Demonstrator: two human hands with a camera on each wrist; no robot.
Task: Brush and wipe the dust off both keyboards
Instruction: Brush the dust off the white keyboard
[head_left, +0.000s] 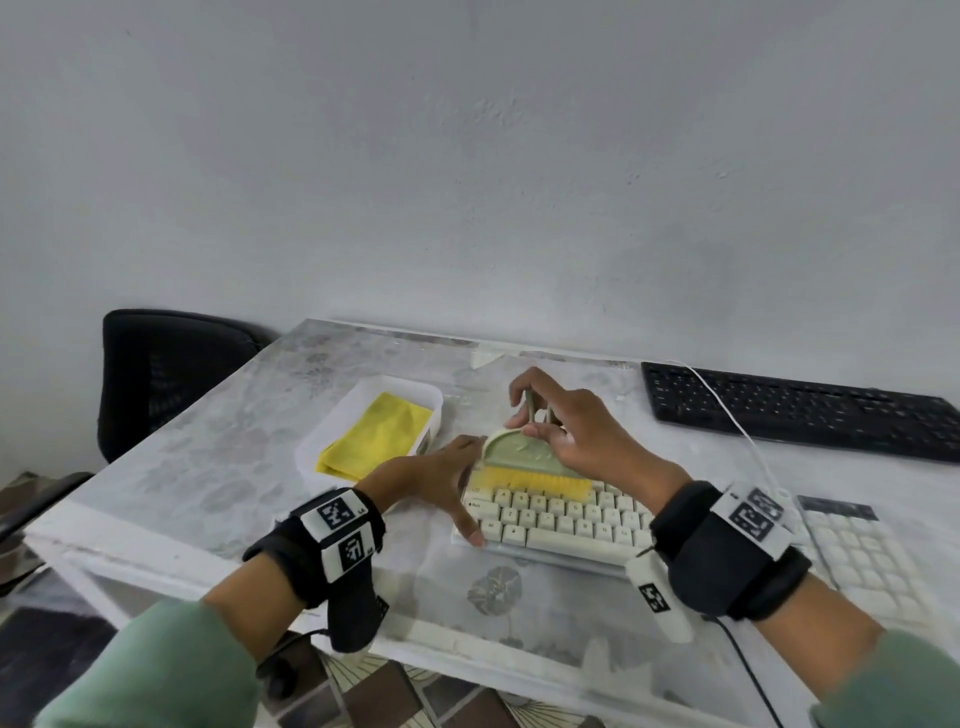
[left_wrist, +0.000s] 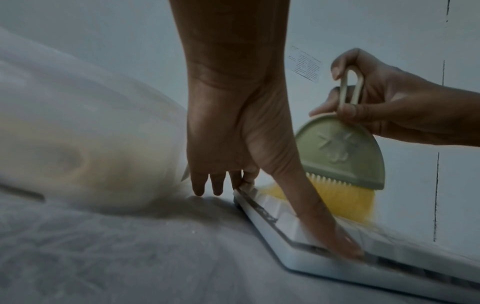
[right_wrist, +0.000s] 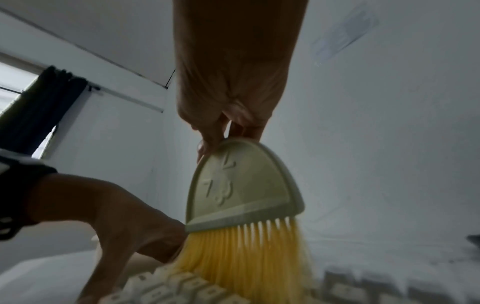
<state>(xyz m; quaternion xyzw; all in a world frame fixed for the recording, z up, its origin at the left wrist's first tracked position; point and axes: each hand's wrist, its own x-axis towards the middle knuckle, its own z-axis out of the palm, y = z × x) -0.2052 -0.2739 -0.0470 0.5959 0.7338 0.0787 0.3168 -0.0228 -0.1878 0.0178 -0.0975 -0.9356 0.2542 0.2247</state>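
Observation:
A cream keyboard (head_left: 561, 519) lies at the middle of the marbled table (head_left: 260, 431). My right hand (head_left: 530, 415) pinches the loop handle of a green brush (head_left: 519, 457), whose yellow bristles rest on the keyboard's back key rows. In the left wrist view the brush (left_wrist: 337, 156) stands upright under the right hand (left_wrist: 376, 107). My left hand (head_left: 441, 483) spans the keyboard's left end with straight fingers, thumb on the front corner (left_wrist: 337, 242). A black keyboard (head_left: 800, 410) lies at the back right. The right wrist view shows the brush (right_wrist: 241, 189) on the keys (right_wrist: 166, 288).
A white tray (head_left: 431, 405) holding a folded yellow cloth (head_left: 374, 436) sits left of the cream keyboard. A white cable (head_left: 727, 415) crosses the black keyboard. More white keys (head_left: 862, 556) show beyond my right wrist. A black chair (head_left: 166, 374) stands off the table's left.

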